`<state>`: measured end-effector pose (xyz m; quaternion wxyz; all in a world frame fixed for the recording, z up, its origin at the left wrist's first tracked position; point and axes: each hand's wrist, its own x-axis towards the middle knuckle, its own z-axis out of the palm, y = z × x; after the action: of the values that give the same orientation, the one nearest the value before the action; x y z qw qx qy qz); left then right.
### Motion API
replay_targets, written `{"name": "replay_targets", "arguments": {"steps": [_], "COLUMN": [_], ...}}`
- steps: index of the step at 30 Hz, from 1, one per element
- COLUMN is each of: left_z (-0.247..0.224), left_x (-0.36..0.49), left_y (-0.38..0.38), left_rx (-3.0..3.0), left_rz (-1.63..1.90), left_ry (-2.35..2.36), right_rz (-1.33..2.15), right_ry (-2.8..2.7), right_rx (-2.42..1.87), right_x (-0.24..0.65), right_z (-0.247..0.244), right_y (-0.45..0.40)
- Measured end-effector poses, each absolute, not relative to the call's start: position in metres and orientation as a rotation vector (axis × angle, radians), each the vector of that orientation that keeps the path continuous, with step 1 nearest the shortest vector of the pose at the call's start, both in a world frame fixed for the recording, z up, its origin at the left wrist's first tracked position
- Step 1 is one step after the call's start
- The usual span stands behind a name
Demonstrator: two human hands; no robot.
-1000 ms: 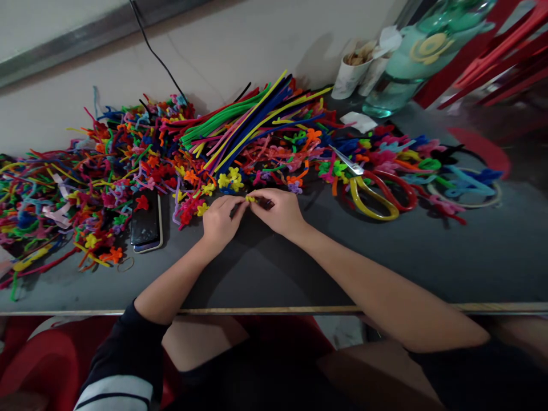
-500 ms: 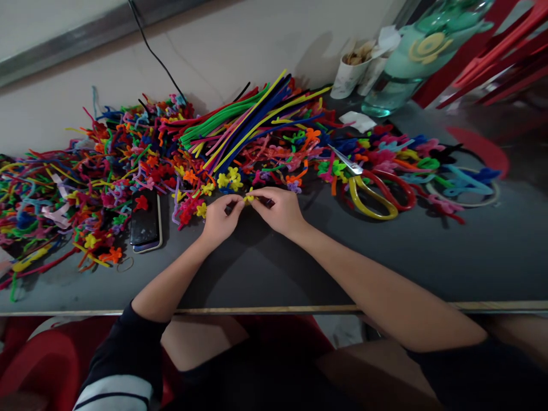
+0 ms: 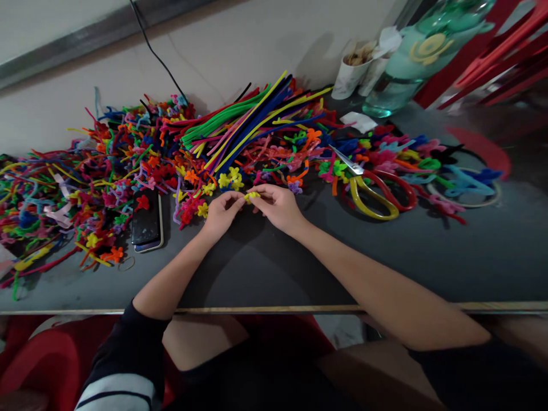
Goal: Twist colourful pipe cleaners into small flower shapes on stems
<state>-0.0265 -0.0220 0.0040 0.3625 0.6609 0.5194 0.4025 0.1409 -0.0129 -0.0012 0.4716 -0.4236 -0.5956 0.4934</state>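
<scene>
A small yellow pipe-cleaner piece (image 3: 252,197), bent into a compact shape, is pinched between my two hands above the dark table. My left hand (image 3: 224,212) grips its left side with thumb and fingertips. On its right side my right hand (image 3: 278,206) pinches it the same way. The piece is partly covered by the fingertips. Just beyond the hands lie finished-looking yellow pipe-cleaner flowers (image 3: 230,179). Behind them a bundle of long straight pipe cleaners (image 3: 252,123) in green, blue, yellow and pink rests on a multicoloured heap.
Scissors (image 3: 377,197) with red and yellow handles lie right of my hands. A phone (image 3: 146,228) with a red flower on it is at left. A large pipe-cleaner heap (image 3: 85,194) spreads along the wall. Paper cups (image 3: 349,77) and a green bottle (image 3: 398,85) stand at back right.
The fingers have shifted around the yellow pipe-cleaner piece, and more of it shows between them. Both hands stay in nearly the same place. The other things have not moved.
</scene>
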Motion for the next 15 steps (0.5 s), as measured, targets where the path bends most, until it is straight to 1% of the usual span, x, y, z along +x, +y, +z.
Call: {"name": "replay_targets", "arguments": {"steps": [4, 7, 11, 15], "left_z": [0.004, 0.009, 0.012, 0.011], "left_x": [-0.032, -0.036, -0.037, -0.038], "left_y": [-0.024, -0.027, -0.031, -0.030], "left_rx": [2.245, 2.639, 2.848, 2.918], "left_rz": [1.108, 1.014, 0.820, 0.808], "left_ry": [1.427, 1.429, 1.480, 1.446], "right_rz": [1.240, 1.256, 1.230, 1.222], "right_ry": [-1.427, -1.427, -1.486, -1.521], "right_rx": [-1.029, -1.032, -1.031, -1.028], "right_x": [0.141, 0.141, 0.140, 0.141], "right_z": [0.000, -0.001, -0.003, -0.003], "right_y": [-0.012, -0.012, -0.012, -0.013]}}
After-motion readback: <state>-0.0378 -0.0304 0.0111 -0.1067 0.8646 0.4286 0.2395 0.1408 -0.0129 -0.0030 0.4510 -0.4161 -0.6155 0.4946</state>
